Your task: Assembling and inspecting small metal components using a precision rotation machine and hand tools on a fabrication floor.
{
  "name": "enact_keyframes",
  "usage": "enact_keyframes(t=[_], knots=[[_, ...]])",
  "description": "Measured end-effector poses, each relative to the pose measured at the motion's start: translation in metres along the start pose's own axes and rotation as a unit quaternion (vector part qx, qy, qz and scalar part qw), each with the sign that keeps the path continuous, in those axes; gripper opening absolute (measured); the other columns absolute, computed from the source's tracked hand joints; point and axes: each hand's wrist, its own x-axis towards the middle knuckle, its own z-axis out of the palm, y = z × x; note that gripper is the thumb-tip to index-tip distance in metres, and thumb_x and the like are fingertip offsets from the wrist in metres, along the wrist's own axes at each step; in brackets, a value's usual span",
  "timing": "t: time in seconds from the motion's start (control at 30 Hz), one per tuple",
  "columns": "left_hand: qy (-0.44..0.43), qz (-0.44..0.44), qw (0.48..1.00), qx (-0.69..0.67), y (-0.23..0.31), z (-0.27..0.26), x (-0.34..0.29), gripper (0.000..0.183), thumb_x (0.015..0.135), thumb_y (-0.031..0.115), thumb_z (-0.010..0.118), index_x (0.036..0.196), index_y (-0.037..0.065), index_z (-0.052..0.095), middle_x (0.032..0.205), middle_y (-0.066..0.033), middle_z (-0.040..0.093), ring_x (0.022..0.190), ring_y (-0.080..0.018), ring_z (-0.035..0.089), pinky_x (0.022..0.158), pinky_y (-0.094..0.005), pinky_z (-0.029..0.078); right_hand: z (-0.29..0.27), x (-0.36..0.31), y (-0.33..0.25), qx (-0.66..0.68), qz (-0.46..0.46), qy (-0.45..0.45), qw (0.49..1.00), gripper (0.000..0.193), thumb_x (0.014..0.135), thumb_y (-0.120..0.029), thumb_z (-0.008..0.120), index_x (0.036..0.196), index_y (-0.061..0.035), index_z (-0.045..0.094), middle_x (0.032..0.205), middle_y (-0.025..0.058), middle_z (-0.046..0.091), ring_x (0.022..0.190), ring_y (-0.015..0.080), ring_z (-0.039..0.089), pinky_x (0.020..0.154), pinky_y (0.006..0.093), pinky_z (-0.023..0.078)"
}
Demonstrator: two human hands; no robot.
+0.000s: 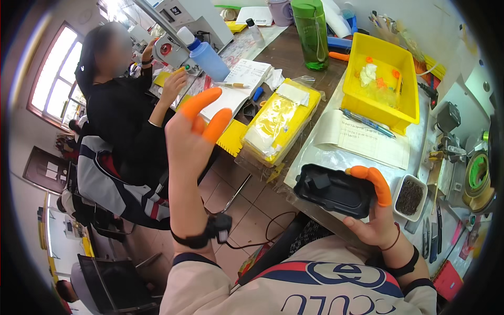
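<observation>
A shallow black tray (342, 199), roughly rectangular with rounded corners, is gripped at one end by the right fingers (384, 191); its hollow side faces up, and a small dark block-like shape (318, 182) shows inside, at the end farther from them.

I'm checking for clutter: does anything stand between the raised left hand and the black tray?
Nothing visible does. The right hand holds the black tray; the left hand looks empty. The yellow box on the table appears to lie below the gap, not in it.
</observation>
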Motion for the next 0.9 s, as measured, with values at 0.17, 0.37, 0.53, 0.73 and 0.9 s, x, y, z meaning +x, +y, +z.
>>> enact_keyframes(t=[0.17,0.37,0.53,0.73,0.9], knots=[[-0.263,0.071,0.944,0.185,-0.09,0.056,0.044,0.035,0.067,0.022,0.068,0.098,0.01,0.059,0.088,-0.011,0.058,0.076,-0.027,0.056,0.066,-0.0346,0.044,-0.01,0.003,-0.006,-0.076,-0.037,0.002,0.996,0.075,0.064,-0.014,0.072,0.126,-0.0041,0.031,0.119,0.019,0.042,0.107,0.0298,0.045,0.089,0.035,0.036],[-0.296,0.025,0.926,0.234,-0.129,0.089,0.045,0.023,0.071,0.024,0.062,0.088,0.01,0.063,0.1,-0.0081,0.057,0.088,-0.0261,0.056,0.075,-0.0365,0.045,-0.014,0.012,-0.007,-0.11,-0.076,0.033,0.99,0.076,0.063,-0.013,0.074,0.126,-0.006,0.032,0.118,0.0194,0.044,0.105,0.0321,0.047,0.086,0.0358,0.039],[-0.113,0.067,0.984,0.117,-0.122,0.043,0.042,0.022,0.068,0.007,0.067,0.087,0.0,0.06,0.097,-0.0126,0.057,0.082,-0.0203,0.056,0.072,-0.0285,0.044,-0.018,0.012,-0.013,-0.148,-0.072,0.04,0.985,0.07,0.066,-0.017,0.072,0.124,-0.0054,0.033,0.12,0.0199,0.041,0.096,0.0344,0.052,0.079,0.0337,0.045],[-0.192,0.318,0.928,0.026,0.04,-0.008,0.018,0.024,0.054,-0.005,0.062,0.078,-0.001,0.061,0.093,-0.0115,0.058,0.059,-0.0109,0.047,0.054,-0.0214,0.037,-0.024,-0.002,-0.032,-0.138,-0.068,0.076,0.985,0.072,0.066,-0.015,0.072,0.124,-0.0047,0.031,0.121,0.0221,0.04,0.103,0.0358,0.049,0.083,0.0363,0.043],[-0.432,0.322,0.837,-0.1,0.107,0.06,-0.014,0.03,0.049,0.0,0.072,0.076,0.005,0.06,0.1,-0.0154,0.057,0.062,-0.0159,0.053,0.053,-0.021,0.04,-0.025,-0.033,-0.045,-0.15,-0.055,0.128,0.979,0.071,0.071,-0.017,0.068,0.128,-0.0045,0.027,0.126,0.0191,0.036,0.104,0.033,0.048,0.085,0.0339,0.042]])
